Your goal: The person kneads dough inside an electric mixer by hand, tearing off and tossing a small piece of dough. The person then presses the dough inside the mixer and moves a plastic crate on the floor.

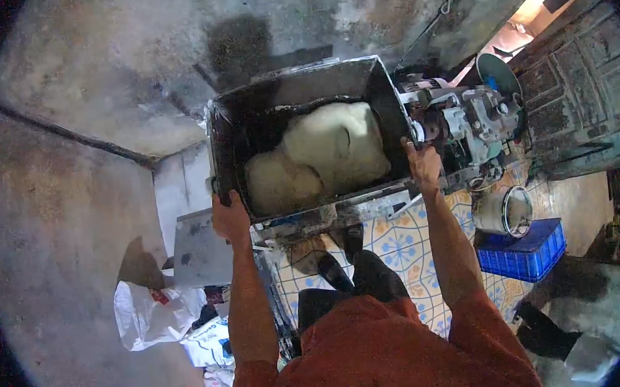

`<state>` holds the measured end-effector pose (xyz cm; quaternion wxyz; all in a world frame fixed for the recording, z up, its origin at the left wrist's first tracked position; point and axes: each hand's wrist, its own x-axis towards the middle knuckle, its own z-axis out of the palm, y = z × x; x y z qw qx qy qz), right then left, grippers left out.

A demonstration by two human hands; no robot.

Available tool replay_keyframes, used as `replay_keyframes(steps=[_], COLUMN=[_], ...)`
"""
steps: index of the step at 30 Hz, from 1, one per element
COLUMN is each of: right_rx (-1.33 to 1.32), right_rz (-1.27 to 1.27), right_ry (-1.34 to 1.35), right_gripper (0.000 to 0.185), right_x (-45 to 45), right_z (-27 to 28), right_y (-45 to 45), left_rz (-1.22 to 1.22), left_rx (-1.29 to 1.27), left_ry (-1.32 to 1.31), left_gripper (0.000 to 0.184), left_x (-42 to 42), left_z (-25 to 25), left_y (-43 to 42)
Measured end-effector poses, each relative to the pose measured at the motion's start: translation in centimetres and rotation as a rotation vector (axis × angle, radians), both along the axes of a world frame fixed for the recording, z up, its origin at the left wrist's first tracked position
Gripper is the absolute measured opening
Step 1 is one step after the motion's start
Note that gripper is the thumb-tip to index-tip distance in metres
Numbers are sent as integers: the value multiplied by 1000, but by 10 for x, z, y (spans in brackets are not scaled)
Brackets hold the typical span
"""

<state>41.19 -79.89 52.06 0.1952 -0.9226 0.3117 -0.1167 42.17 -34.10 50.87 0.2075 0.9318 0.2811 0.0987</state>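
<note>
In front of me stands a large metal mixing trough (293,88), tilted so that its inside faces me. A big pale mass of dough (339,143) lies in it, folded into two lumps. My left hand (231,216) is closed around the trough's near left corner. At the near right corner, my right hand (423,163) grips the rim, its fingers bent over the edge. Right beside that hand is the machine's motor and gear assembly (466,121). The undersides of both hands' grips are hidden.
A blue plastic crate (523,252) sits on the tiled floor to the right, with a round bucket (503,212) by it. White sacks (155,314) lie at the left beside a grey metal panel (200,247). A wooden door (580,81) stands far right; concrete walls close in behind and left.
</note>
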Motion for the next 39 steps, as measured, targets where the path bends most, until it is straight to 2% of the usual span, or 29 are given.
replay_keyframes(steps=[2, 4, 6, 8, 11, 14, 19, 20, 21, 22, 23, 24, 25, 32, 35, 39], right_rx=[56, 19, -18, 64, 30, 135, 121, 112, 113, 131, 148, 176, 176, 136, 116, 146], right_rz=[22, 61, 101, 76, 76, 95, 88, 80, 82, 43, 4, -3, -1, 35, 24, 2], right_ry=[32, 22, 10, 14, -71, 17, -9, -31, -31, 4, 38, 63, 65, 18, 65, 111], right_gripper=[52, 53, 53, 53, 53, 50, 46, 45, 45, 45, 45, 47, 47, 53, 55, 58], right_x=[0, -1, -1, -2, -3, -1, -1, 0, 1, 2, 2, -2, -2, 0, 2, 1], right_z=[8, -6, -9, 8, -8, 17, 13, 14, 13, 13, 13, 49, 47, 6, 13, 25], right_y=[2, -6, -8, 0, -5, 1, 0, 1, 2, 2, 1, 18, 18, -3, 0, 5], left_rz=[-24, -10, -6, -1, 41, -30, 36, 38, -64, -165, -163, -68, 25, 52, 38, 55], left_rx=[-11, -117, -92, -66, -159, -179, -48, -48, -302, -554, -554, -326, -96, -122, -174, -64], left_ry=[-12, 170, 92, 15, 38, 74, 102, 100, -214, -530, -529, -203, 121, 95, 97, 53], left_gripper=[58, 62, 60, 59, 60, 61, 60, 60, 61, 61, 61, 62, 62, 64, 62, 60], left_x=[0, -2, 0, 1, -1, -3, -4, -3, -2, -3, -3, -2, -3, -3, -3, -2], left_z=[1, 36, 7, -2, 10, 23, 35, 10, -36, -62, -41, 4, 29, 39, 38, 24], left_y=[2, -11, -2, 2, -3, -6, -17, -7, 12, 23, 15, -3, -13, -16, -15, -11])
